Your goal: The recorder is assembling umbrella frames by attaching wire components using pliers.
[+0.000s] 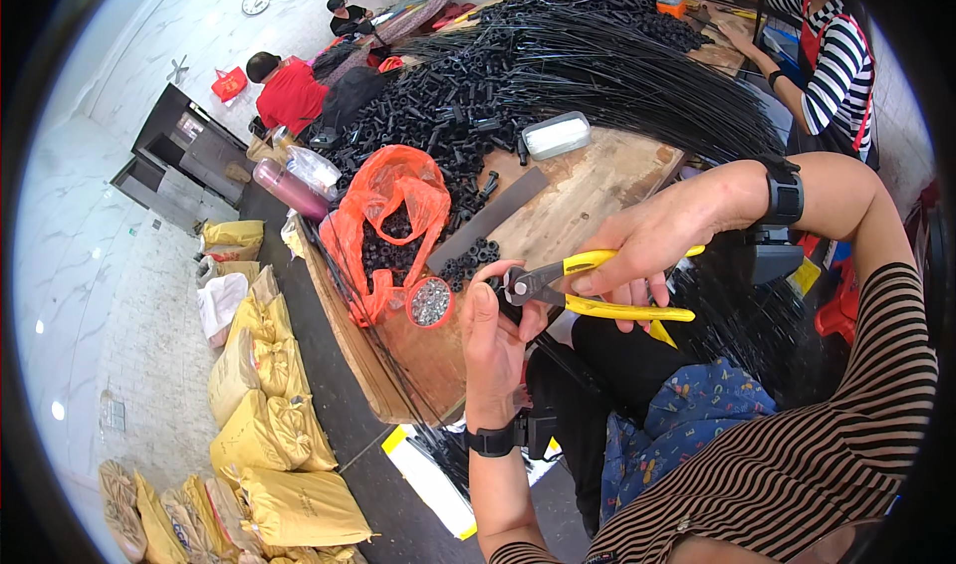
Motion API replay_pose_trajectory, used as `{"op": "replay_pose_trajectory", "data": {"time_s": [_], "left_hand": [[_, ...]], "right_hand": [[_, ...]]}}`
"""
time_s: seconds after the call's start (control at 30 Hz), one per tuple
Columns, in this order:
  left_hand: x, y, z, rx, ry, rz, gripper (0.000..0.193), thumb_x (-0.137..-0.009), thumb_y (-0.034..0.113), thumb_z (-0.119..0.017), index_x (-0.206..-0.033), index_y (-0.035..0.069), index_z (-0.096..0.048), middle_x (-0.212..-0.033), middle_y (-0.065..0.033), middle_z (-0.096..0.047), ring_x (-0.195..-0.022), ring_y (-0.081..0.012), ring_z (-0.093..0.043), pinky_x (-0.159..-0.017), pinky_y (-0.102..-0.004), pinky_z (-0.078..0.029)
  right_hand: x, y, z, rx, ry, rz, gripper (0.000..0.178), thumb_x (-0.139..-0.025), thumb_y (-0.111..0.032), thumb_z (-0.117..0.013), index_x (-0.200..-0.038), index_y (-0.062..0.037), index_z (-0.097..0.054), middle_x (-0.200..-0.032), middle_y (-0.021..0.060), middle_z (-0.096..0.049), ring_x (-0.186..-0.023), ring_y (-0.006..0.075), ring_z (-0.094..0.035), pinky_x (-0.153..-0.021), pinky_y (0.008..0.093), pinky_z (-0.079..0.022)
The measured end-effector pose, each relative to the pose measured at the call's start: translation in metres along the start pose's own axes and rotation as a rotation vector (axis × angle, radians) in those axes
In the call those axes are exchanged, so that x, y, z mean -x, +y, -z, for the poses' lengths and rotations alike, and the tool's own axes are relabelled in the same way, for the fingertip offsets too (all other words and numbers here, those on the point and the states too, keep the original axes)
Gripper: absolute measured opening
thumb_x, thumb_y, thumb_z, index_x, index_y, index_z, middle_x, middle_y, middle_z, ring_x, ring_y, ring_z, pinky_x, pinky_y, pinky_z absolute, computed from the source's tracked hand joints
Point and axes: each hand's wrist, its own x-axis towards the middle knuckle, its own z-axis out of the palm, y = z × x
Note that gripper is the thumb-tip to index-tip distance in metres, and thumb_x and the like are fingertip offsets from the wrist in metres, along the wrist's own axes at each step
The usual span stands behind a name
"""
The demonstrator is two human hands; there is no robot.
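Observation:
My right hand (652, 237) is wrapped round a pair of end-cutting pliers (637, 311) with yellow handles, which stand spread apart. Their dark metal jaws point left, at the fingertips of my left hand (491, 350). That hand is closed, thumb and fingers pinched around a small dark piece beside the jaws; its kind is mostly hidden. Just left of my fingers stands a round red tub (430, 302) of small shiny metal pieces. Behind it, an orange plastic bag (396, 181) lies open around black ring-like parts, with more loose black rings (468, 262) beside a dark flat bar (488, 218).
The wooden table (558, 201) carries a heap of black fittings (438, 116), long black rods (637, 86) and a clear plastic box (556, 136). A person in stripes (841, 66) works at the right; others sit at the far side. Yellow sacks (299, 504) line the left floor.

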Motion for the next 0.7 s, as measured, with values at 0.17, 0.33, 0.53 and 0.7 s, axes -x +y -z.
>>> {"op": "replay_pose_trajectory", "data": {"time_s": [0.17, 0.33, 0.53, 0.7], "left_hand": [[0.0, 0.001, 0.001, -0.033, 0.011, 0.007, 0.047, -0.099, 0.042, -0.042, -0.121, 0.001, -0.048, -0.082, -0.0066, -0.058, -0.054, -0.0105, -0.039, -0.054, -0.0271, -0.03], [0.001, 0.001, -0.002, -0.026, 0.007, 0.003, 0.047, -0.099, 0.043, -0.042, -0.121, 0.001, -0.048, -0.082, -0.0068, -0.058, -0.054, -0.0104, -0.039, -0.054, -0.0267, -0.03], [0.003, 0.002, 0.001, -0.001, 0.019, 0.01, 0.047, -0.099, 0.043, -0.042, -0.12, 0.002, -0.05, -0.085, -0.0078, -0.06, -0.054, -0.0105, -0.039, -0.054, -0.0265, -0.03], [0.004, 0.003, 0.003, 0.029, -0.003, 0.015, 0.047, -0.099, 0.044, -0.042, -0.119, 0.002, -0.051, -0.085, -0.0081, -0.061, -0.054, -0.0108, -0.04, -0.054, -0.0264, -0.03]], "right_hand": [[0.001, -0.001, 0.001, 0.013, 0.013, -0.004, 0.04, -0.102, -0.037, -0.037, -0.117, -0.0022, -0.052, -0.084, 0.0095, -0.069, -0.074, 0.0146, -0.068, -0.061, 0.0248, -0.054], [-0.001, 0.001, 0.001, 0.054, 0.022, 0.003, 0.038, -0.102, -0.036, -0.037, -0.11, -0.002, -0.053, -0.08, 0.009, -0.068, -0.072, 0.0149, -0.068, -0.061, 0.0248, -0.054], [-0.001, 0.006, -0.007, -0.05, 0.025, 0.076, 0.039, -0.102, -0.038, -0.038, -0.103, -0.0014, -0.051, -0.079, 0.0096, -0.066, -0.071, 0.0164, -0.067, -0.062, 0.0257, -0.055], [0.001, 0.006, -0.012, -0.104, -0.011, 0.072, 0.041, -0.102, -0.04, -0.037, -0.113, -0.0022, -0.045, -0.084, 0.0104, -0.064, -0.07, 0.017, -0.067, -0.064, 0.0278, -0.056]]}}
